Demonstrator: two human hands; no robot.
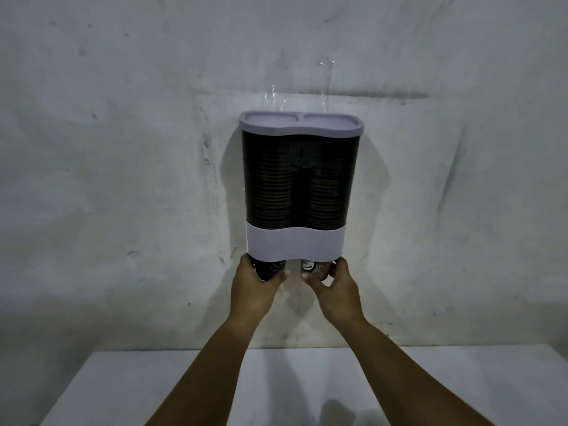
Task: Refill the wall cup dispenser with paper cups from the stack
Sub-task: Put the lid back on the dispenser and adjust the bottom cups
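A wall cup dispenser (296, 244) hangs at the centre of the wall, with a grey lid, a dark see-through body and a pale lower band. Two columns of stacked paper cups (272, 195) fill both tubes. Beneath the band two dark printed cups stick out. My left hand (255, 284) wraps around the left cup (270, 267). My right hand (333, 284) grips the right cup (312, 269) with fingers and thumb. Both arms reach up from below.
A white table (123, 388) stands below against a stained grey wall (123, 149). A strip of clear tape (325, 78) sticks to the wall above the dispenser lid.
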